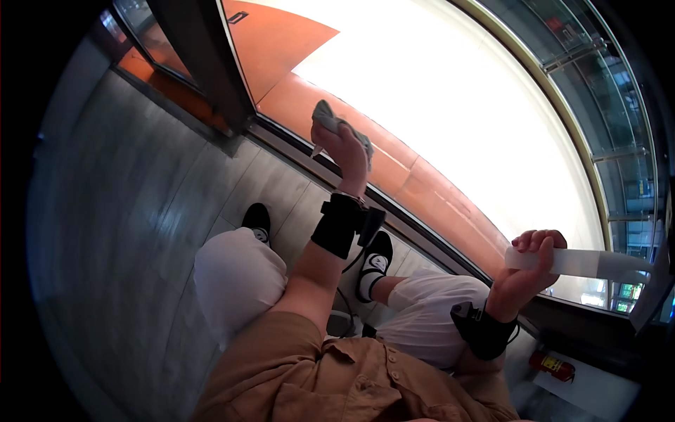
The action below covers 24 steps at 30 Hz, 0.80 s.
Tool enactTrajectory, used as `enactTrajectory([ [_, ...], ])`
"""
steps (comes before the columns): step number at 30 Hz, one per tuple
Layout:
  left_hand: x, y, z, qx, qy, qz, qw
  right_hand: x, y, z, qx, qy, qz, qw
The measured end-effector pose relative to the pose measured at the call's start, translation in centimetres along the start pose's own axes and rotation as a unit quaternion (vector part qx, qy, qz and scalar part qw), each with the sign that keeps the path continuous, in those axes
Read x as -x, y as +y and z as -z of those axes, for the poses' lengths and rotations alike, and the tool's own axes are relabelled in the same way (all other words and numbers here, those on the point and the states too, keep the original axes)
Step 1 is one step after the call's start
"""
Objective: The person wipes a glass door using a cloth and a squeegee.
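My left hand (345, 150) is shut on a crumpled grey-green cloth (337, 124), held up in front of a large glass pane (422, 132). Whether the cloth touches the glass I cannot tell. At the right, my right hand (532, 266) grips a pale, partly translucent cylindrical object (577, 262). Its far end reaches the dark area by the frame, and its exact kind is unclear. Black bands with small devices circle both wrists. My knees are bent, under white coverings, close below the pane.
A dark metal frame (211, 58) borders the glass at the left. Grey wood-look planks (132, 211) cover the floor around my black shoes (377, 258). A red fire extinguisher (551, 366) is at the lower right. Orange tiles (285, 42) and bright light show through the glass.
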State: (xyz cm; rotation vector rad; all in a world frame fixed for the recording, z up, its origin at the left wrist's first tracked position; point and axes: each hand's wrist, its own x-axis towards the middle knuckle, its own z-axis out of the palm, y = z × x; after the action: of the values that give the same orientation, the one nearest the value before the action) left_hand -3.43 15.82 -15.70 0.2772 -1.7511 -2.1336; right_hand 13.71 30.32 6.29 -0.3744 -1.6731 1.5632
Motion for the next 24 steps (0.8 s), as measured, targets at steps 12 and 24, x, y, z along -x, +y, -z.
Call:
enactTrajectory([
  [12, 6.6, 8.8, -5.7, -0.171, -0.073, -0.283, 0.941, 0.7, 2.5, 1.4, 0.036, 0.021, 0.029, 0.999],
  [24, 12.2, 10.6, -10.2, -0.107, -0.255, -0.365, 0.889, 2.0, -0.3, 3.4, -0.020, 0.065, 0.021, 0.997],
])
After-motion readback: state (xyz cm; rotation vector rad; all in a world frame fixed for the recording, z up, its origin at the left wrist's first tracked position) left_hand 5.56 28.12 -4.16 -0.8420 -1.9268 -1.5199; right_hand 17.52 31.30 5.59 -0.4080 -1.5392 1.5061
